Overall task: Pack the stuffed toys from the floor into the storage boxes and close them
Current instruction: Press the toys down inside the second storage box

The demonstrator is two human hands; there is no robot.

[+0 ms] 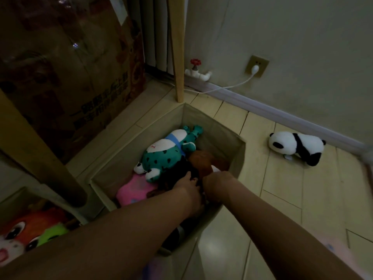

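Down in the fabric storage box (232, 150), dead centre, both my hands are buried among the toys. The left hand (186, 186) and right hand (215, 181) sit close together over a dark brown plush (201, 158), probably pushing it down to make room, but whether the fingers are spread or gripping I can't tell, they're hidden in the pile. A green spotted frog toy (165, 154) lies on top toward 11 o'clock, a pink toy (133, 190) squashed at 9 against the wall. The panda (296, 146) waits on the floor at 2 o'clock, well apart. A second box at 8 o'clock holds an orange toy (24, 229).
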